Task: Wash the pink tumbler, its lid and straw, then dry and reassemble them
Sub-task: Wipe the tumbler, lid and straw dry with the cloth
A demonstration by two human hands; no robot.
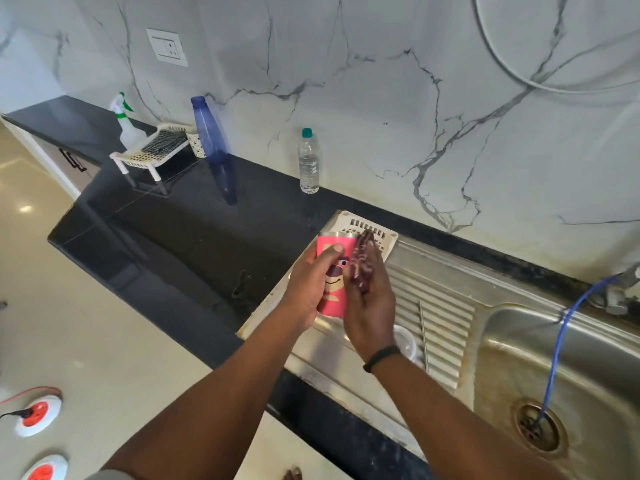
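The left hand (313,284) wraps its fingers around the pink tumbler (334,275), thumb laid across the printed face, holding it upright above the steel drainboard (436,306). The right hand (369,306) presses a dark reddish cloth (362,263) flat against the tumbler's side at 3 o'clock, fingers straight and together rather than curled (a black band sits on that wrist). The tumbler's steel rim shows at the top, open, with no lid on it.

Just below the right wrist, at 5 o'clock from the tumbler, a clear round lid (406,341) lies on the drainboard ribs, and a thin metal straw (423,336) lies along the ribs just beside it. Behind the tumbler, at 12 o'clock, a white slotted tray (384,233) rests at the drainboard's far corner.

Farther out at 4 o'clock is the sink basin (554,358), with a blue hose (557,351) trailing to its drain. On the black counter (194,237) at 11 o'clock stand a clear water bottle (309,162) and a blue bottle (209,131).
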